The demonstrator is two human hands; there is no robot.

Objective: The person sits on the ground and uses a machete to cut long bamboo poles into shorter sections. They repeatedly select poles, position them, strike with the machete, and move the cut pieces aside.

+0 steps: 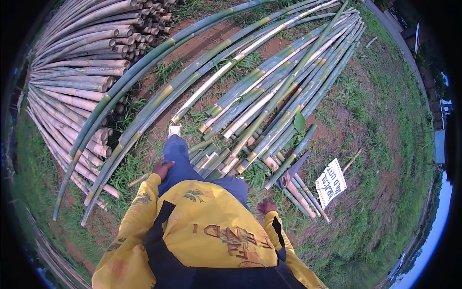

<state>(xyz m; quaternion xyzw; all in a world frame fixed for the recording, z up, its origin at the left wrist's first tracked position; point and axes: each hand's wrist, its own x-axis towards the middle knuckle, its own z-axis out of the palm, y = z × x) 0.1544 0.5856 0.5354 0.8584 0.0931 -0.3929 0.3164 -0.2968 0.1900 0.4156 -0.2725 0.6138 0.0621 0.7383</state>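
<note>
My left hand (162, 168) hangs beside my left thigh, its fingers loosely apart against the blue trousers (177, 156), with nothing seen in it. Low by my right side, my right hand (267, 207) has loosely bent fingers and shows no held thing. Just ahead of it lie cut bamboo pieces (299, 198) on the grass. A handsaw (297, 166) with a brownish handle rests across them. In front of my legs, a large bundle of green bamboo poles (284, 91) spreads away from me. My left shoe (174, 129) touches or stands close to one pole end.
A tall stack of dry tan bamboo poles (82, 72) fills the far left. Long green poles (144, 113) curve across the ground between it and me. A white sign on a stick (331, 184) lies at the right. Grass (375, 192) and a road (402, 43) are beyond.
</note>
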